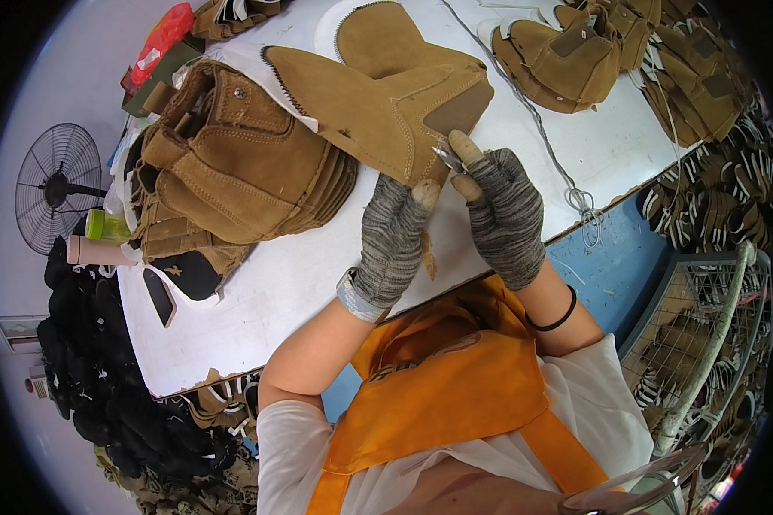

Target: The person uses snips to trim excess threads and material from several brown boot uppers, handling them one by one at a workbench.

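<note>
Near the upper centre of the frame, a brown suede upper (352,107) lies spread over the white counter (258,318), its lower edge reaching the person's hands. The left hand (391,236), in a striped fingerless glove, has its grip pinching that edge under the thumb. The right hand (508,210) has its grip closed on a small metal tool (445,157), tip toward the suede just beside a darker panel. Stitching of this upper looks largely done: rows run along the seams, and zigzag thread edges the white lining. No sole is attached, and the lower edge seems the part in hand. Similar uppers stand in a stack (240,172) at left and a pile (563,60) at upper right; which of these are finished, I cannot tell.
</note>
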A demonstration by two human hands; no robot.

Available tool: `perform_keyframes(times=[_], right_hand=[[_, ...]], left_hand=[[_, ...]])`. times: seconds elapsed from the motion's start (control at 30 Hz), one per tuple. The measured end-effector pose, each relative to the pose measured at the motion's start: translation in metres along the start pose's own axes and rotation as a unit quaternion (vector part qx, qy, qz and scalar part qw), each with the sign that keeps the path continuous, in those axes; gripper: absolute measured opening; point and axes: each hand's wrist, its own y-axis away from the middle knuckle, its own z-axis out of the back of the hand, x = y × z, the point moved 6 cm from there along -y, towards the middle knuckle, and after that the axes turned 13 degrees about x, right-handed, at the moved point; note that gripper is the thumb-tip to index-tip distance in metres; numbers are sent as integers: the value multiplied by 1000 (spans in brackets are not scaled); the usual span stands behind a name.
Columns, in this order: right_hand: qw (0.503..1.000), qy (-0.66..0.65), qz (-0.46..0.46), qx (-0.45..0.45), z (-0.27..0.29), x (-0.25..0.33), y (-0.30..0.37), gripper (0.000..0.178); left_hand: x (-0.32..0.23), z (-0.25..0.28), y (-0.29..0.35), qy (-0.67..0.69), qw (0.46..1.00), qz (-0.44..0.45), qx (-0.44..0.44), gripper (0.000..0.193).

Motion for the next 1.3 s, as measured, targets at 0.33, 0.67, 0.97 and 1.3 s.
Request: perform_keyframes(times=[0.33, 0.67, 0.97, 1.3], right_hand=[[996, -86, -27, -13, 5, -4, 1, 36], [994, -87, -48, 46, 5, -10, 5, 33], [998, 29, 35, 44, 19, -3, -33, 36], [986, -139, 70, 64, 8, -16, -12, 36]], left_hand=[[-15, -1, 1, -81, 996, -20, -18, 48], [8, -4, -1, 92, 996, 12, -4, 50], [12, -2, 0, 60, 997, 39, 20, 33], [0, -1, -4, 2, 1000, 14, 21, 35]])
